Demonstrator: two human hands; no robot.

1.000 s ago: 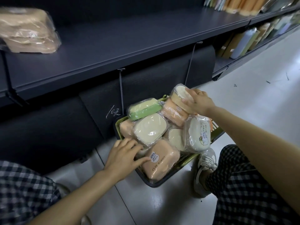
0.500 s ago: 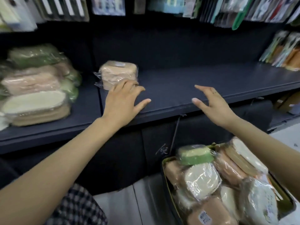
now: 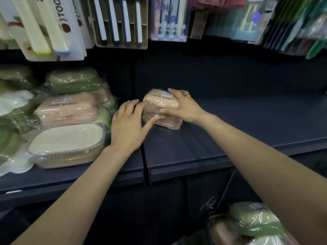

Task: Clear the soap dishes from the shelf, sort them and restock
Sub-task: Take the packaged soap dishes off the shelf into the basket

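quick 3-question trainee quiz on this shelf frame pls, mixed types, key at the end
1. True or false: the right hand rests on the top pink soap dish of the small stack on the shelf.
2. Which colour is the wrapped dish visible in the basket at lower right? A) green B) blue C) red
3. Fill in: the left hand touches the stack with its ____.

Key: 1 true; 2 A; 3 fingertips
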